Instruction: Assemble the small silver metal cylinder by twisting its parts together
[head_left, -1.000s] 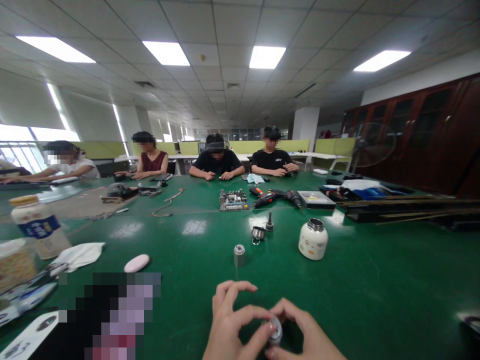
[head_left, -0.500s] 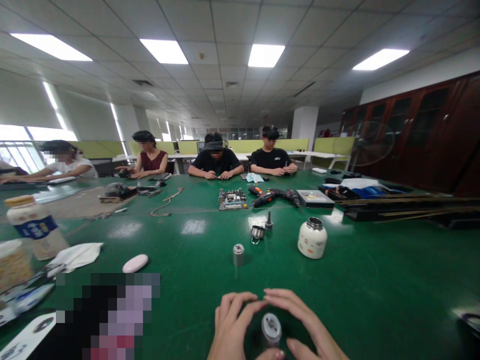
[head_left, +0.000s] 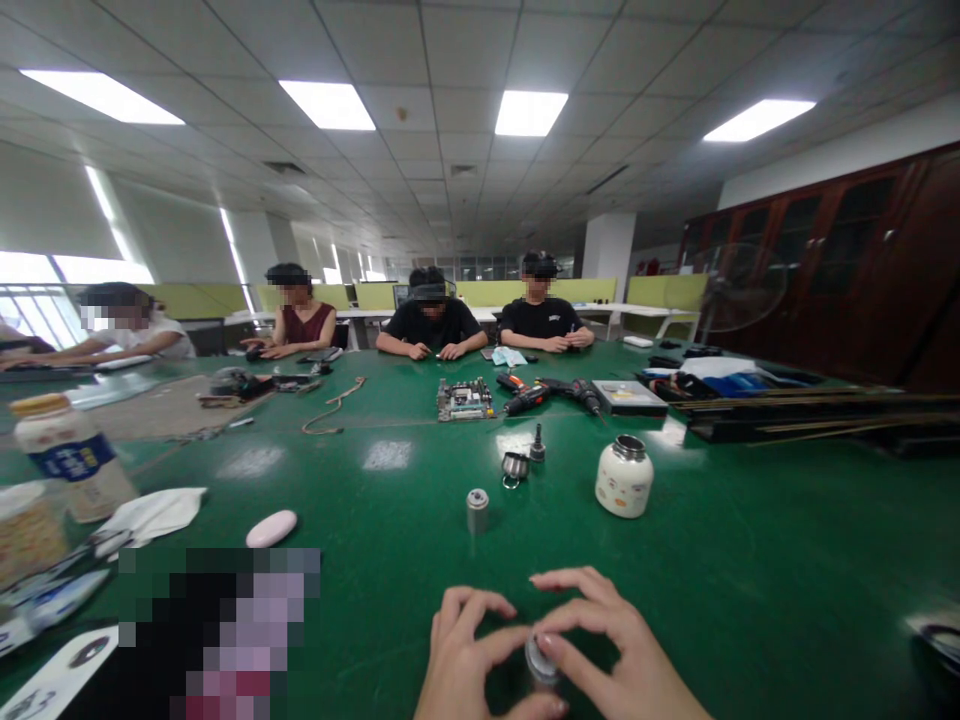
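Observation:
At the bottom of the view a small silver metal cylinder (head_left: 541, 668), motor-like with a round pale top, stands on the green table. My left hand (head_left: 469, 650) curves around its left side, with thumb and index finger closed against it. From the right, my right hand (head_left: 619, 640) pinches the top edge between thumb and index finger, covering part of the top; its other fingers arch above. A second metal cylinder (head_left: 478, 511) of similar look stands farther off. Behind that are a small metal cup with a ring (head_left: 514, 466) and a dark metal fitting (head_left: 538, 443).
A white jar (head_left: 625, 477) with drawn faces stands to the right. A pink oval case (head_left: 271, 529), a bottle (head_left: 71, 460) and a tissue (head_left: 154, 512) lie left. Across the table (head_left: 375, 570) are a circuit board (head_left: 465, 399), power drills (head_left: 551, 391) and several seated people.
My right hand has come in from beside the cylinder and now grips its top edge with thumb and index finger. My left hand has stayed around it, its index finger now closer in.

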